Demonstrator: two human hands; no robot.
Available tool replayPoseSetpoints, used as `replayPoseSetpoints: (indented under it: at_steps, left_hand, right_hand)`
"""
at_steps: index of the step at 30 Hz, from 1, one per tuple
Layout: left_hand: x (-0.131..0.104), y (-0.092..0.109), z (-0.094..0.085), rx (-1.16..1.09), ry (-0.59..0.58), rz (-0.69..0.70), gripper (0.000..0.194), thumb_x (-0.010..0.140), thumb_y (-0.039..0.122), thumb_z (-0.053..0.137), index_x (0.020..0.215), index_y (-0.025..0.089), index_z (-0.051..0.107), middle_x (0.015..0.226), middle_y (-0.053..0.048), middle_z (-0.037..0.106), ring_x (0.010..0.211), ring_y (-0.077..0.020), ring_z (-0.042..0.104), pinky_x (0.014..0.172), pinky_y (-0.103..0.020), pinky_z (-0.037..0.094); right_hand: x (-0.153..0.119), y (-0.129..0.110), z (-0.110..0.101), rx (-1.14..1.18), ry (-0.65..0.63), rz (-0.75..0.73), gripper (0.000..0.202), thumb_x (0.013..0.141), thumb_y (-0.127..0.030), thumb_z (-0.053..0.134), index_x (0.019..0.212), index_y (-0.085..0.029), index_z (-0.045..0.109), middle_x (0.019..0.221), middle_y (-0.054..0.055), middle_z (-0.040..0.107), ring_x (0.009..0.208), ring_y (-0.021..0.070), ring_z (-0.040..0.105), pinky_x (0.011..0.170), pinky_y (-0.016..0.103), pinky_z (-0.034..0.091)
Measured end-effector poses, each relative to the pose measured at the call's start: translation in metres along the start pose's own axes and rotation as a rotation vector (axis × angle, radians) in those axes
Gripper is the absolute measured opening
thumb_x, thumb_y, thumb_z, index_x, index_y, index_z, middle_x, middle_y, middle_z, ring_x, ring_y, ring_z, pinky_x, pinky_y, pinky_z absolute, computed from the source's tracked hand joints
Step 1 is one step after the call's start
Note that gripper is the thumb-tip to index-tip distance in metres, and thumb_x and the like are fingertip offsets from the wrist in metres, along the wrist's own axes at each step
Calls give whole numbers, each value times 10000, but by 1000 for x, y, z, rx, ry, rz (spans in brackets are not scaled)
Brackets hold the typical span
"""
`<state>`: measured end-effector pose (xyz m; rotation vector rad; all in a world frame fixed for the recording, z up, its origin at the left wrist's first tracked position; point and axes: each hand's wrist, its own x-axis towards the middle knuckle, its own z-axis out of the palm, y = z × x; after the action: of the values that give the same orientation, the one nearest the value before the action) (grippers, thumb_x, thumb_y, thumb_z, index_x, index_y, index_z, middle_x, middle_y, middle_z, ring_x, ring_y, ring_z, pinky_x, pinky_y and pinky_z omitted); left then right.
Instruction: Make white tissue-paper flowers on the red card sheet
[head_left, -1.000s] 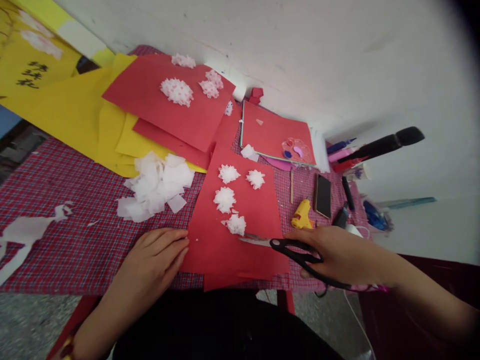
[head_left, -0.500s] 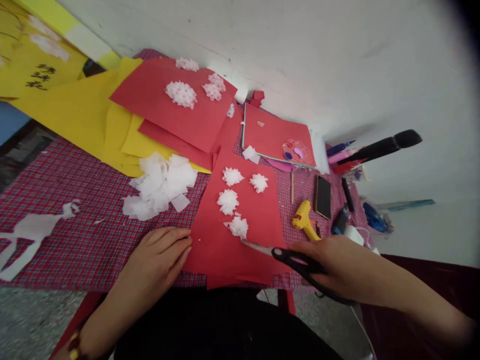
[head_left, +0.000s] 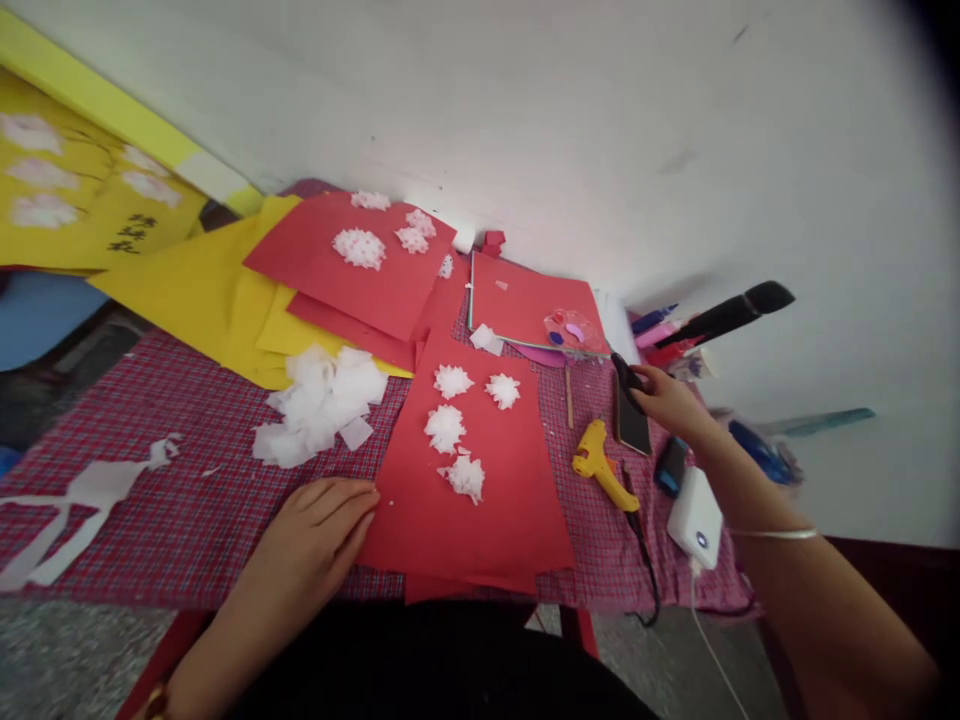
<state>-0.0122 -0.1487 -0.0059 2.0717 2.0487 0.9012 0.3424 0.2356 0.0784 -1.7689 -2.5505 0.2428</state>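
Red paper (head_left: pixel 480 530) lies in front of me with several white ruffled paper flowers (head_left: pixel 446 429) on it. My left hand (head_left: pixel 322 530) rests flat at its left edge, fingertips touching the paper, holding nothing. Over at the right, my right hand (head_left: pixel 667 400) is closed on the black handles of the scissors (head_left: pixel 624 372), above the phone (head_left: pixel 632 425). The blades point left, toward the book with the red cover (head_left: pixel 517 300). A loose heap of white paper squares (head_left: pixel 319 405) sits left of the red paper.
A yellow glue gun (head_left: pixel 600 465) and a white power bank (head_left: pixel 696 515) with a cable lie at the right. Red sheets with flowers (head_left: pixel 352 290) and yellow paper (head_left: pixel 187 290) are at the back left. Pens (head_left: pixel 652 325) stand by the wall. A white cut-out (head_left: pixel 105 482) lies left.
My right hand has carried the scissors away from the lowest flower, back and to the right, over the phone. My left hand has stayed at the paper's edge. The view has tilted upward.
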Motion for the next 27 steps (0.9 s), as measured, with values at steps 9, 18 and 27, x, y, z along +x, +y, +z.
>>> replayPoseSetpoints:
  at_steps: [9,18,27]
  left_hand:
    - [3,3,-2,45,21,17,209,894,161,487,974,201,676,1014,-55,705,929,-194,637,840,-354,509]
    - [4,-2,4,49,110,83,208,896,190,482,952,204,682,969,-44,715,887,-186,643,807,-325,509]
    - [5,-3,3,47,125,107,204,886,174,488,954,215,676,962,-28,717,867,-177,649,781,-303,511]
  right_hand:
    - [83,-20,18,-72,194,43,527,842,-401,521,1279,-109,565,1051,178,701,938,296,658,729,326,451]
    - [112,-28,29,-109,197,56,429,845,-354,540,1215,-153,619,1061,149,707,959,280,657,730,307,445]
    - [109,-40,22,-183,226,33,397,879,-251,474,1198,-65,617,1131,215,642,1032,281,604,839,328,428]
